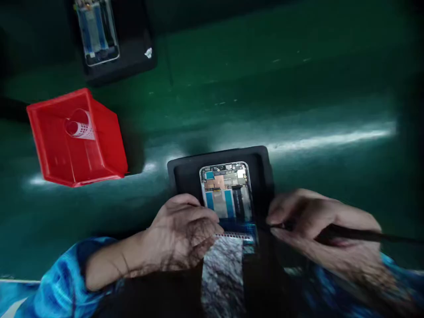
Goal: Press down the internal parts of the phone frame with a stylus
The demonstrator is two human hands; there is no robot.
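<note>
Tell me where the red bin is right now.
In the head view, the red bin is at the left on the green tabletop, beyond the left hand and just below the black tray at upper left.

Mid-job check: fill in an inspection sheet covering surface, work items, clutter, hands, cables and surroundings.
Surface: green bench top, glare streaks, small light specks.
Work items: opened phone in a black tray, circuit board exposed; pale strip with dotted edge at its lower end.
Clutter: red bin holding a curled, perforated strip.
Hands: left hand at the phone's lower left, grip unclear; right hand pinching a dark slender tool.
Loose cables: nothing seen.
Surroundings: second opened phone on another black tray; picture edges dark.
</note>
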